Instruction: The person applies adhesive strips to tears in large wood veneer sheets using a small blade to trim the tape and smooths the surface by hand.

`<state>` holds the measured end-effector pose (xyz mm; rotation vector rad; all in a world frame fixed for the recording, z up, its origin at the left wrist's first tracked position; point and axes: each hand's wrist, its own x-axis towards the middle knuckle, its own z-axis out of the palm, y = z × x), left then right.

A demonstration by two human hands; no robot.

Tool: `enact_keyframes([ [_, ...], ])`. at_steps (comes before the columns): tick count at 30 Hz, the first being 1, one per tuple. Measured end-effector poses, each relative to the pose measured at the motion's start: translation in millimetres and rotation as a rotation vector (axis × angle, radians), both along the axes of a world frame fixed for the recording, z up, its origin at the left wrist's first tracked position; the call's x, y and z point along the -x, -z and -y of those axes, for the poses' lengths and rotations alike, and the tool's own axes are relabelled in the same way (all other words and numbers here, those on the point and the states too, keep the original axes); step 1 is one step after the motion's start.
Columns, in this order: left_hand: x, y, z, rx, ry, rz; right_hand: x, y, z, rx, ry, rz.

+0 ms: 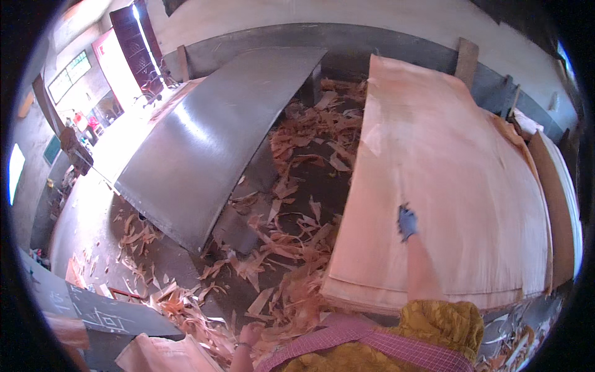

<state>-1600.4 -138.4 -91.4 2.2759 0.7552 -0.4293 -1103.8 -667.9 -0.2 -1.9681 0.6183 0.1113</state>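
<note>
My right hand (407, 222), in a blue-grey glove, reaches far out over a large stack of thin reddish wood veneer sheets (458, 180). Its fingers look spread on the top sheet, and I see nothing held in it. Low in the view, my left hand (251, 333) is bare, with a band at the wrist. It is near a heap of veneer scraps (297, 285); its small, blurred fingers blend into them, so their pose is unclear. The top sheet looks mostly flat, with a small fold along its left edge.
A smooth grey metal-topped table (223, 118) stands to the left, across a gap strewn with veneer strips. Boards (555, 204) lean beside the stack at the right. At lower left are a dark panel (118, 310) with chalk marks and a pale veneer piece (164, 353).
</note>
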Motion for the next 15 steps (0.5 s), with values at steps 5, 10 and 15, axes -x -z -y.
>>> enact_keyframes([
  [5,11,27,-45,-0.038,0.017,-0.179,-89,-18,-9,0.075,0.033,0.05],
  [10,-19,40,-70,0.002,0.124,-0.168,-100,24,63,0.143,0.168,0.106],
  [15,-58,15,-87,0.071,0.027,-0.208,-84,21,102,0.256,0.306,0.006],
])
